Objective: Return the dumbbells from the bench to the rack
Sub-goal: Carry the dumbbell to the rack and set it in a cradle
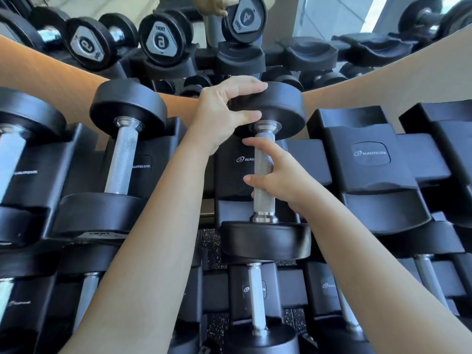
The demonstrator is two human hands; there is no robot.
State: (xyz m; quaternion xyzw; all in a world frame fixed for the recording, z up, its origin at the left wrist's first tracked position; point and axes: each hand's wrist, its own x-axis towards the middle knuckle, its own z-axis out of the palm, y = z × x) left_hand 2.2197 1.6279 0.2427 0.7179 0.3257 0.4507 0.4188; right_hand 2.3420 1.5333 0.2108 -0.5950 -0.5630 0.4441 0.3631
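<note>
Dumbbell [264, 175] is at the rack's [370, 175] top row, over the slot between a racked dumbbell [122, 159] on the left and an unfilled cradle [371, 154] on the right. Far head sits at the back of the slot, near head hangs at the front edge; can't tell if it's fully seated.

Left hand [224, 116] is closed over the far head's rim, thumb under, fingers on top. Right hand [275, 172] is loosely curled round the ribbed handle, fingers half open, not a firm grip.

Step looks like final seating. Next: settle both heads into the cradle, check it doesn't roll forward, then let go, right hand first. Mirror [319, 26] behind shows more racked weights. Bench isn't in view.
</note>
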